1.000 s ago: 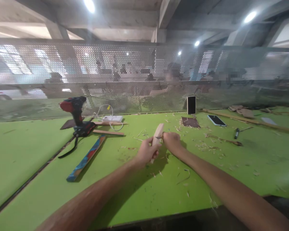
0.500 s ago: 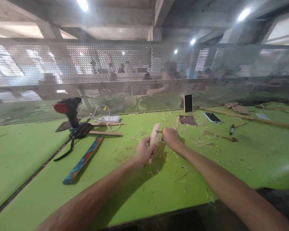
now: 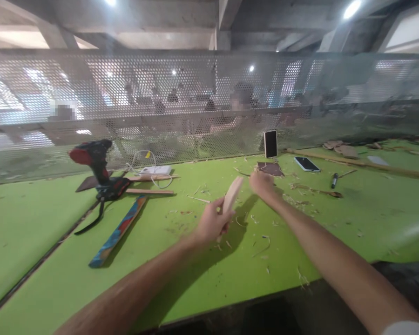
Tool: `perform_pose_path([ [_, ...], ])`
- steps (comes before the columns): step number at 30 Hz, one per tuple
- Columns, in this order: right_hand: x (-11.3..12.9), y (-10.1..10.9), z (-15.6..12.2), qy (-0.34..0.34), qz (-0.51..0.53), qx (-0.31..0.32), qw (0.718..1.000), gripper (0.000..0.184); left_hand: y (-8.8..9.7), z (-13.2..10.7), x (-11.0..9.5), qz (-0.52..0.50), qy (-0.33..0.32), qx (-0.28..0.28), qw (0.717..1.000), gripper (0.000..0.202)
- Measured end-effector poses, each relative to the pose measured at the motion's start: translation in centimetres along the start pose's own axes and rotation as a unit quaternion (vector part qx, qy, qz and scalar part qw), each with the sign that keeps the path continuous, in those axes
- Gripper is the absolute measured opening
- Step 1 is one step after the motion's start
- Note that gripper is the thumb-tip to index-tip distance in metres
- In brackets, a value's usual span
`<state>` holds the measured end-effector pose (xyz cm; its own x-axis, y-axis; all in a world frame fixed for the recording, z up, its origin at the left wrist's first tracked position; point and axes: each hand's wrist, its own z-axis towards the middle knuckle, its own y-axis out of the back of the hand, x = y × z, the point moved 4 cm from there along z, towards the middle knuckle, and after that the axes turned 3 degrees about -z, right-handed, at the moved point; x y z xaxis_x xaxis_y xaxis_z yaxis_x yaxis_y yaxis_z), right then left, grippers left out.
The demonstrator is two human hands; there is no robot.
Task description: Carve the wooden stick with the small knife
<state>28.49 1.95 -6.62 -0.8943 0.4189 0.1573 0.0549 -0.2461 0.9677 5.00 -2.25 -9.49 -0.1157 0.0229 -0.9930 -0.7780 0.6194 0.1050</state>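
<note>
In my left hand (image 3: pixel 212 222) is a pale strip of wood (image 3: pixel 232 193), held by its lower part and tilted with its rounded top up and to the right. My right hand (image 3: pixel 263 184) is closed a little beyond and to the right of the wood, apart from it. From its left side a thin dark knife blade (image 3: pixel 243 173) sticks out; the handle is hidden in the fist, which is slightly blurred. Curled wood shavings (image 3: pixel 254 218) lie on the green table (image 3: pixel 202 284) below and around both hands.
At left stand a red-black cordless drill (image 3: pixel 99 167) and a blue patterned strip (image 3: pixel 120 230), near thin wood sticks (image 3: pixel 150 191) and a white power strip (image 3: pixel 157 170). Farther right are an upright phone (image 3: pixel 270 144), a flat phone (image 3: pixel 307 164), a marker (image 3: pixel 334 180) and a perforated screen (image 3: pixel 188 102).
My right hand with the knife has moved right and away from me, off the wood. My left hand has shifted slightly, tilting the wood more to the right. The view has turned a little.
</note>
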Motion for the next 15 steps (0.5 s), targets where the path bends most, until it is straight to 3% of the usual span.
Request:
perform_pose_path([
  [2, -1.8, 1.2, 0.4, -0.043, -0.025, -0.016, 0.999, 0.028, -0.2, -0.5, -0.8, 0.004, -0.016, 0.010, 1.000, 0.064],
  [5, -2.2, 2.4, 0.2, -0.040, -0.038, -0.035, 0.998, 0.037, 0.1, -0.6, -1.3, -0.005, -0.011, -0.011, 1.000, 0.065],
  [8, -0.2, 2.3, -0.6, 0.006, -0.029, -0.028, 0.999, 0.037, 0.6, -0.3, -1.2, -0.010, 0.004, -0.043, 0.999, 0.065],
  [15, 4.7, -0.6, -3.7, 0.118, -0.020, 0.050, 0.992, 0.036, 0.7, 0.2, -0.9, 0.004, -0.005, -0.072, 0.997, 0.057],
])
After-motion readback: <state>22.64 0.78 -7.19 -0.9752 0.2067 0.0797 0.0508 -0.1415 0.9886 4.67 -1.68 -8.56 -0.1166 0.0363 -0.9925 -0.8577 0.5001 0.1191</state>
